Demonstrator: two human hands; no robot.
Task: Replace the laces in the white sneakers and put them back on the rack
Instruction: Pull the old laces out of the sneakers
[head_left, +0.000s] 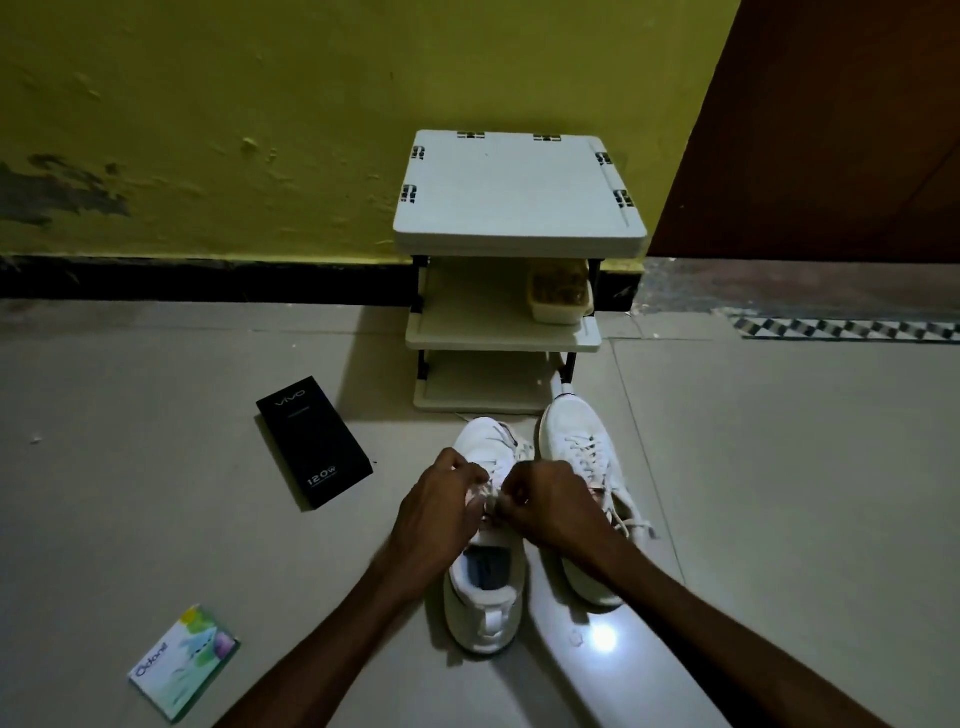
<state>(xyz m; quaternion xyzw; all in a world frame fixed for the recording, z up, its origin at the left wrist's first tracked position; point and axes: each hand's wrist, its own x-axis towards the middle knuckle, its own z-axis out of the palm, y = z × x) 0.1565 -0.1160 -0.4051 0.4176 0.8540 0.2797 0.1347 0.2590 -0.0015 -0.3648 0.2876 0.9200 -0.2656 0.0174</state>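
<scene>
Pinching the lace (490, 502) between curled fingers, left hand (441, 506) and right hand (551, 506) meet over one sneaker (485, 603), lower centre; second sneaker (579, 441) just right; rack (519, 192) directly above.

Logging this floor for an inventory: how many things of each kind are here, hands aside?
Sneakers: 2 (left sneaker, right sneaker)
Boxes: 2 (black box, green packet)
Racks: 1 (rack)
Tubs: 1 (tub on the middle shelf)
Total: 6

Wall (260, 104): ahead of you, scuffed yellow-green paint above black skirting (156, 278).
Floor: pale tiles (156, 415) below you, one glare spot (602, 636).
Right: brown door (831, 130).
</scene>
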